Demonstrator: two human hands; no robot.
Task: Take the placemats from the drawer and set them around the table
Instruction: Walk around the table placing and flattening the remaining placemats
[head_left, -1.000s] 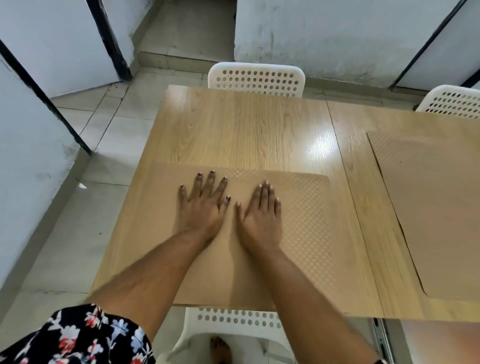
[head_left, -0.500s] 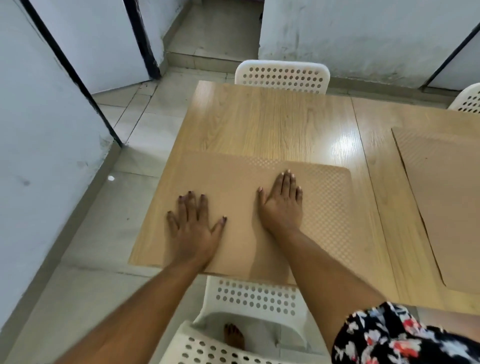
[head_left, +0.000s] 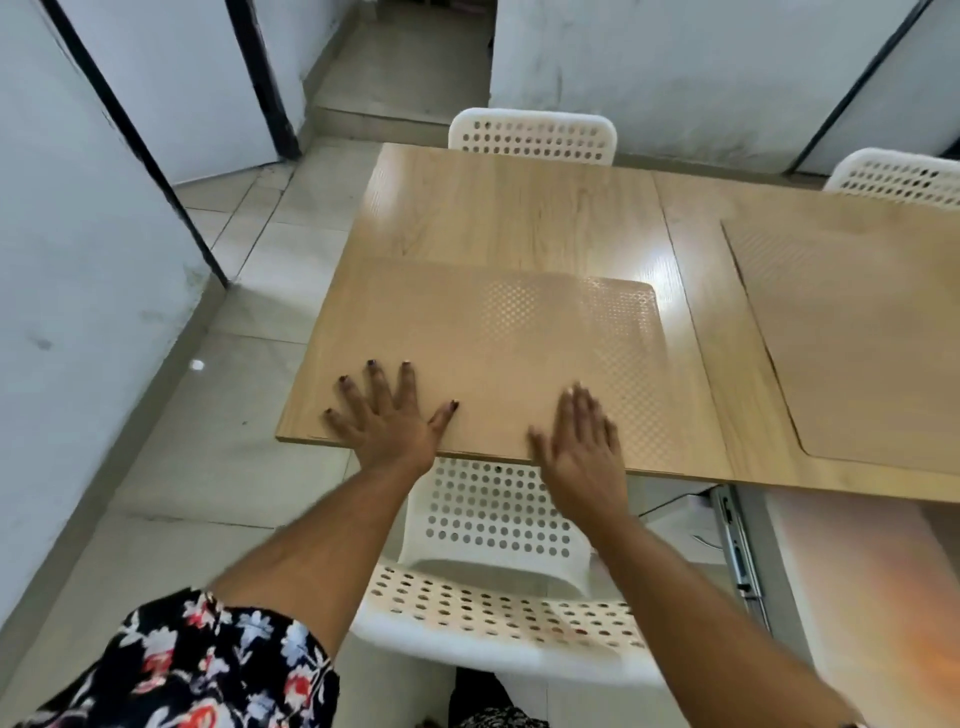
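Left hand: mine, lower centre, flat on the placemat, fingers spread wide, gripping nothing.
Placemat: centre, lying flat at the table's near edge.
Right hand: blurred, flat, fingers together, over the placemat's near edge.
Second placemat: right edge, flat on the table.

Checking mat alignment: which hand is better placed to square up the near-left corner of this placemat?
Left, probably. The left hand lies flat, fingers spread, by that corner of the placemat; the right hand sits farther right, blurred.
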